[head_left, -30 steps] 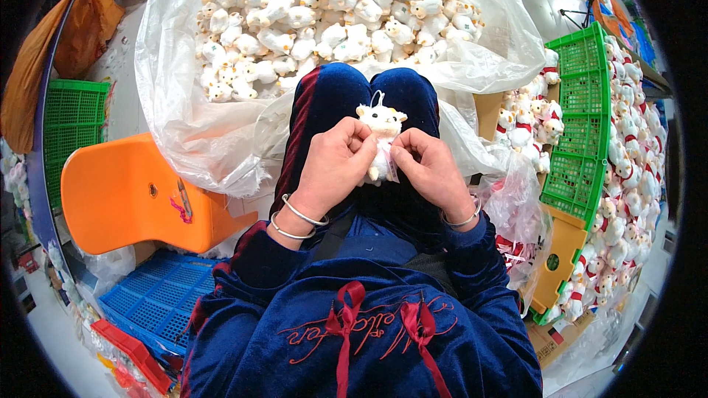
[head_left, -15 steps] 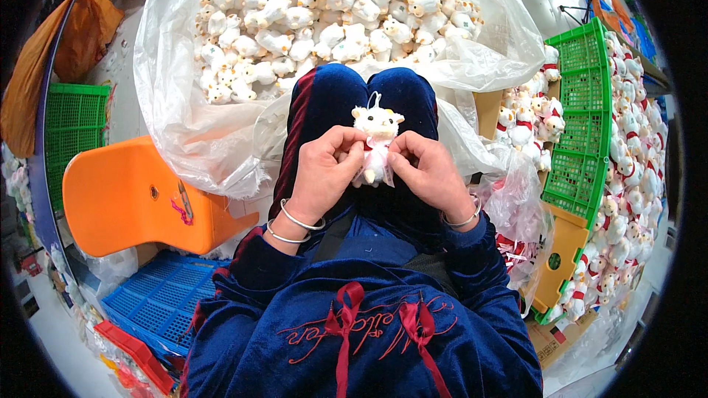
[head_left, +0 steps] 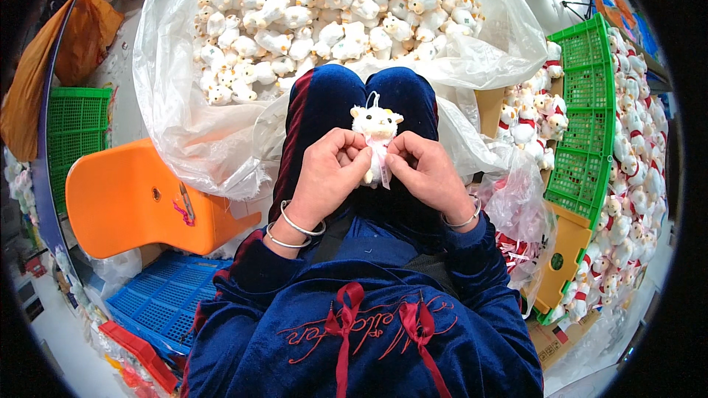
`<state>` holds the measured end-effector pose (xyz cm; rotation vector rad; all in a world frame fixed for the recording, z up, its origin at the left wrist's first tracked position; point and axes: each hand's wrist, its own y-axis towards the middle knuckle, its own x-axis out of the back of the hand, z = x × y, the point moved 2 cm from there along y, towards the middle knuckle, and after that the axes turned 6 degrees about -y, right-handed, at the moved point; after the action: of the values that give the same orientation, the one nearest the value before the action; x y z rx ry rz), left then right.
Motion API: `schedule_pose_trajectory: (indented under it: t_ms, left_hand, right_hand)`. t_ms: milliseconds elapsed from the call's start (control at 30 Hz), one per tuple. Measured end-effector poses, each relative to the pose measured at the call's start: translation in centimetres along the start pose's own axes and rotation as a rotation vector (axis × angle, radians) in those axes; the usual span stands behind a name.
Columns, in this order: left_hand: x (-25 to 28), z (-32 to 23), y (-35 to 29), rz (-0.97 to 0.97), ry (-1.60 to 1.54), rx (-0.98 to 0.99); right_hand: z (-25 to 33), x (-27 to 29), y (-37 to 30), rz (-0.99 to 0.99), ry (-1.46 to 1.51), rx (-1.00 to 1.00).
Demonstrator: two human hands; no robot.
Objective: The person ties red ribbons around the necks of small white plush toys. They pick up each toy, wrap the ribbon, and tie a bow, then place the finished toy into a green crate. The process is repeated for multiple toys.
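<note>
A small white plush animal (head_left: 379,124) with yellow-orange ears and a hanging loop on its head stands upright on my lap, facing up. Round its neck is a pale pink ribbon (head_left: 384,166), with one end hanging down its front. My left hand (head_left: 333,167) pinches the ribbon at the neck between thumb and fingertips. On the other side, my right hand (head_left: 420,166) is closed in a pinch on the ribbon beside the toy's body. The fingertips hide part of the ribbon and the toy's sides.
Beyond my knees a clear plastic bag (head_left: 184,133) holds a heap of white plush toys (head_left: 346,40). An orange chair (head_left: 125,203) stands at left with a small tool (head_left: 187,202) on it. At right are a green crate (head_left: 582,118), ribboned toys (head_left: 627,206) and a bag of ribbons (head_left: 516,210).
My left fingers have shifted slightly right across the toy's neck. The ribbon end, spread wider over the belly before, now hangs narrower toward the right. The toy stays in place.
</note>
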<state>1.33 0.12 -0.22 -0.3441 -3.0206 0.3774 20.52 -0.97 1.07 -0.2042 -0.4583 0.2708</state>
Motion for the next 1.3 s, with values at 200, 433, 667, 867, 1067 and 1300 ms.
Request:
schedule_pose_trajectory:
  t_ms: [200, 433, 667, 867, 1067, 1300]
  left_hand:
    - [-0.5, -0.2, 0.4, -0.024, -0.044, 0.013]
    - [-0.5, -0.2, 0.4, 0.060, -0.148, 0.121]
    - [-0.4, 0.6, 0.5, 0.075, -0.218, 0.089]
    - [-0.5, 0.2, 0.5, 0.073, -0.009, -0.109]
    - [-0.2, 0.2, 0.5, 0.106, -0.011, -0.209]
    - [0.0, -0.3, 0.7, 0.101, 0.006, -0.234]
  right_hand:
    - [0.2, 0.2, 0.0, -0.005, 0.060, -0.015]
    - [1.5, 0.4, 0.2, -0.106, 0.011, 0.176]
    - [1.4, -0.1, 0.4, -0.134, -0.005, 0.169]
    - [1.3, -0.6, 0.7, -0.160, 0.017, 0.243]
    - [2.2, 0.2, 1.0, -0.046, -0.154, 0.181]
    - [2.3, 0.6, 1.5, -0.022, -0.087, 0.140]
